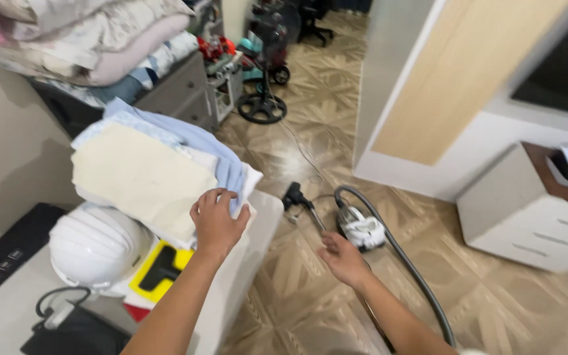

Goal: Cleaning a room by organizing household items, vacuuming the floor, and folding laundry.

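The stack of folded cloths [156, 174] sits on top of the white cabinet [258, 230], and its near corner juts past the cabinet's edge. The left hand [217, 220] rests flat on that corner, fingers together and curled slightly over the light blue layer, pressing rather than pinching. The stack looks loosely piled, so a sideways pull could likely slide the top cream cloth off toward the floor, or push the pile against the white helmet [96, 246] just beside it. The right hand [342, 258] is loosely curled around the vacuum wand [315, 220], well to the right of the cabinet and low over the floor. The grey hose [402, 256] loops near the arm and could snag it.
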